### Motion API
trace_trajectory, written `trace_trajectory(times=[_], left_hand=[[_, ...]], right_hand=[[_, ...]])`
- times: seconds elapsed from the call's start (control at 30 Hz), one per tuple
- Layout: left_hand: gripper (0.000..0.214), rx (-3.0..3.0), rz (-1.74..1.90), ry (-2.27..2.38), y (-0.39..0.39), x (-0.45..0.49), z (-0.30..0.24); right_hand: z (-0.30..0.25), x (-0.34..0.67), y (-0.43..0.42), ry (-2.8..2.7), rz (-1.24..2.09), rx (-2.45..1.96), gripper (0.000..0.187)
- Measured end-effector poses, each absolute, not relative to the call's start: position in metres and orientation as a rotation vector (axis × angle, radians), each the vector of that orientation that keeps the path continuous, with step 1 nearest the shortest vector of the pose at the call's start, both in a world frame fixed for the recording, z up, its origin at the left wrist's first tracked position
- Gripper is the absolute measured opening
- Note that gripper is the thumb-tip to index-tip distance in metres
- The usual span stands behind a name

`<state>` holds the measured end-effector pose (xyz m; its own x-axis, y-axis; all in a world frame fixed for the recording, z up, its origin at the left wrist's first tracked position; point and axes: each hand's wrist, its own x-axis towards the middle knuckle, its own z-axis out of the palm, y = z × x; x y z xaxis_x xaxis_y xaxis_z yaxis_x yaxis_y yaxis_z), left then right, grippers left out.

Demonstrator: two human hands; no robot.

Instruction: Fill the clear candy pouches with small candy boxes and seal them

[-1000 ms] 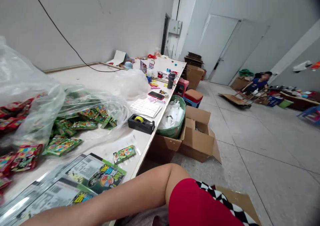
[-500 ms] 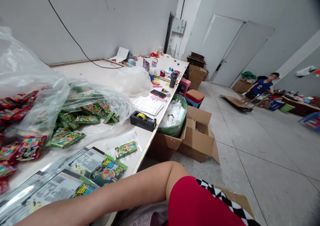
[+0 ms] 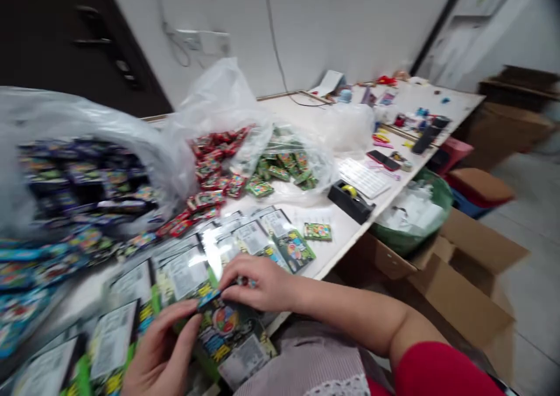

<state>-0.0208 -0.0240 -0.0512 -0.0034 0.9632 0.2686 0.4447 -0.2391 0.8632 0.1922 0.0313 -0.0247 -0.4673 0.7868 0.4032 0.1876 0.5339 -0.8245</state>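
A printed black and green packaging bag (image 3: 236, 332) lies upside down near the table's front edge, close to my body. At its edge is a small blue packet (image 3: 209, 298), between the fingertips of both hands; whether it is inside the bag I cannot tell. My left hand (image 3: 164, 346) pinches the bag's edge with thumb and forefinger. Closed beside it, my right hand (image 3: 260, 282) touches the blue packet with its fingertips, and something small and colourful shows between its fingers. More printed bags (image 3: 184, 270) lie overlapping beneath and around my hands.
Plastic sacks hold dark purple packets (image 3: 87, 177), red packets (image 3: 214, 157) and green packets (image 3: 284, 165). Blue packets (image 3: 26, 273) lie at left. One green packet (image 3: 318, 231) lies near a tape dispenser (image 3: 351, 200). Cardboard boxes (image 3: 464, 273) and a green bin (image 3: 411, 238) stand right.
The view has swung left and down from the room to the table. Both hands have come into view at a printed bag; the distant person with the cart has left view.
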Motion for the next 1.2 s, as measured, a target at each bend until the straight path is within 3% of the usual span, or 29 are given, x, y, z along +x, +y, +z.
trace_trajectory(times=[0.23, 0.3, 0.4, 0.7, 0.97, 1.1, 1.2], left_hand=[[0.009, 1.722, 1.257, 1.432, -0.027, -0.014, -0.038], [0.009, 1.699, 1.258, 1.458, -0.027, -0.016, -0.037], [0.01, 1.681, 1.241, 1.495, -0.027, -0.02, -0.038], [0.012, 1.677, 1.236, 1.507, -0.022, -0.014, -0.037], [0.008, 1.704, 1.295, 1.43, -0.021, -0.007, -0.031], [0.008, 1.709, 1.362, 1.357, -0.023, 0.005, -0.022], [0.008, 1.685, 1.385, 1.303, -0.024, 0.011, -0.02]], right_hand=[[-0.021, 0.201, 0.032, -1.942, 1.046, -0.699, 0.006], [-0.019, 0.228, 0.051, -2.032, 1.035, -0.91, 0.016], [-0.023, 0.285, 0.091, -1.898, 0.686, -1.629, 0.02], [-0.068, 0.347, 0.136, -1.801, 0.641, -2.035, 0.007], [-0.037, 0.344, 0.111, -1.682, 0.973, -1.803, 0.019], [0.014, 0.289, 0.079, -1.874, 1.273, -1.291, 0.024], [0.043, 0.236, 0.061, -2.097, 1.376, -0.889, 0.016]])
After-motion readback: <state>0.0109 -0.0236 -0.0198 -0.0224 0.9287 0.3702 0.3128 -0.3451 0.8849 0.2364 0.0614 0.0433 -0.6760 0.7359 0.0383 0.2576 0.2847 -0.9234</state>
